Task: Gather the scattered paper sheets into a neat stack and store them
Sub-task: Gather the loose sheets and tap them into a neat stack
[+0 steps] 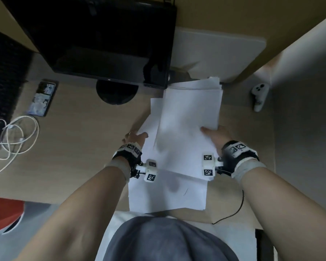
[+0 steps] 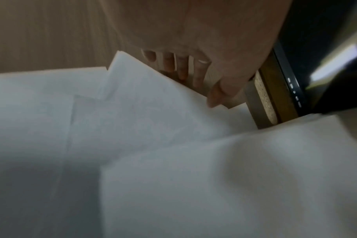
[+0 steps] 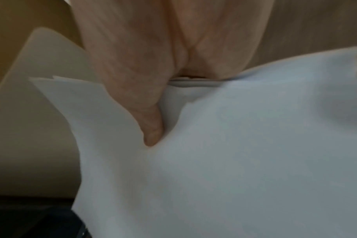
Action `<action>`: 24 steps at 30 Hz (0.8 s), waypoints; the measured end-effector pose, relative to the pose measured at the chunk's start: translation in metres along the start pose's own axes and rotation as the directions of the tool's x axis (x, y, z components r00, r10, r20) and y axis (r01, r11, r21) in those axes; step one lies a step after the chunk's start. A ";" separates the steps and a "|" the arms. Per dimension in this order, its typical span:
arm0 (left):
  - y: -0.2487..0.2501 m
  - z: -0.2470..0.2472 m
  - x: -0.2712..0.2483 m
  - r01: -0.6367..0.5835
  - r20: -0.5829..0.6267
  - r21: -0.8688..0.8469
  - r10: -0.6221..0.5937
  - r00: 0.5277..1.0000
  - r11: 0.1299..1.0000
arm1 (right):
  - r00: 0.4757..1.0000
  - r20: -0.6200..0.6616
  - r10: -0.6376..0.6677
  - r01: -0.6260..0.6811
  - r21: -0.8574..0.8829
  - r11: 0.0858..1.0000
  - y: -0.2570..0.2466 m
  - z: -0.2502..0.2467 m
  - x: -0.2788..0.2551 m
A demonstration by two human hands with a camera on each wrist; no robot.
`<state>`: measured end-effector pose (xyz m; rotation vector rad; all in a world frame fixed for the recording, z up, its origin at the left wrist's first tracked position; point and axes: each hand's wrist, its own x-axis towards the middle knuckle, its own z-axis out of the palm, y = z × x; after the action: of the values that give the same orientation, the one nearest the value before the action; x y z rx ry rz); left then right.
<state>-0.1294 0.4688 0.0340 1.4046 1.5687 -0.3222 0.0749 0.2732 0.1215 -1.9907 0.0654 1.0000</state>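
Observation:
Several white paper sheets (image 1: 186,119) form a loose, uneven bundle above the wooden desk (image 1: 73,138). My left hand (image 1: 135,137) pinches the bundle's left edge, thumb on top and fingers (image 2: 181,69) underneath. At the right edge my right hand (image 1: 217,134) holds it the same way, its thumb pressed onto the top sheet (image 3: 234,153). In the left wrist view the sheets (image 2: 153,145) overlap with offset corners. One more sheet (image 1: 167,193) lies flat near the desk's front edge, partly under the bundle. A further pile of sheets (image 1: 201,84) shows at the bundle's far end.
A black monitor (image 1: 102,34) on a round base (image 1: 117,92) stands at the back. A phone (image 1: 42,98) and a coiled white cable (image 1: 17,136) lie to the left. A white controller (image 1: 259,97) sits right, a white board (image 1: 215,49) behind the papers, and a thin black cable (image 1: 233,210) near the front.

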 end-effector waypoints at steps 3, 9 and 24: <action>-0.003 0.009 -0.014 -0.090 0.011 -0.056 0.091 0.996 0.994 | 1.000 0.007 -0.014 0.014 -0.001 1.000 0.012 -0.021 -0.015; 0.009 0.030 -0.081 -0.217 0.278 -0.349 0.322 0.905 0.912 | 0.993 0.118 0.017 -0.012 -0.041 0.999 0.030 -0.031 -0.036; 0.046 -0.044 -0.139 -0.464 -0.197 -0.402 0.420 0.886 0.789 | 0.979 0.088 -0.184 0.166 0.182 0.969 -0.011 0.017 -0.068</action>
<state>-0.1293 0.4296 0.1813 1.3821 1.2286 0.3763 0.0227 0.2713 0.1700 -1.7506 -0.0772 0.9489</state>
